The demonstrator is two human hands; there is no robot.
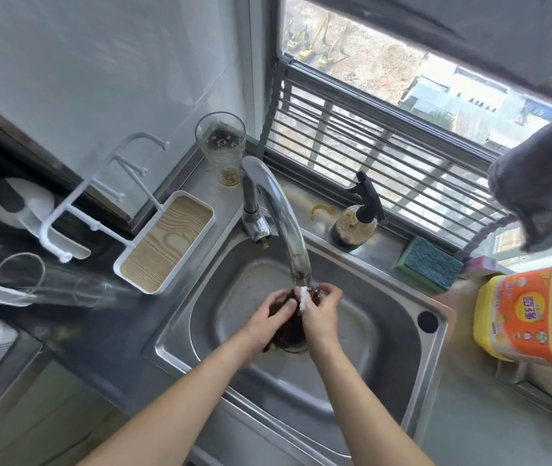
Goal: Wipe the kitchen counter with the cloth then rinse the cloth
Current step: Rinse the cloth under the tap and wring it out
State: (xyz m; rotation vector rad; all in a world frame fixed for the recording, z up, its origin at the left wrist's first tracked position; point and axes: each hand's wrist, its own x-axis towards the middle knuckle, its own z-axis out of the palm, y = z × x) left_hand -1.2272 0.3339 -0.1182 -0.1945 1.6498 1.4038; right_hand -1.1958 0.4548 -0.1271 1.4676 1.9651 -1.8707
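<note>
Both hands hold the dark cloth (289, 326) bunched directly under the tap spout (296, 260), over the sink (385, 317) drain, so running water soaks through it. Left hand (269, 319) and right hand (321, 312) each keep a closed grip on the cloth, likely rubbing it.

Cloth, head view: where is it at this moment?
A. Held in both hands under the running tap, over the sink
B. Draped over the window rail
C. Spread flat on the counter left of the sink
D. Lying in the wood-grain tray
A: both the left hand and right hand hold the dark cloth beneath the faucet, water running, above the sink.
</note>
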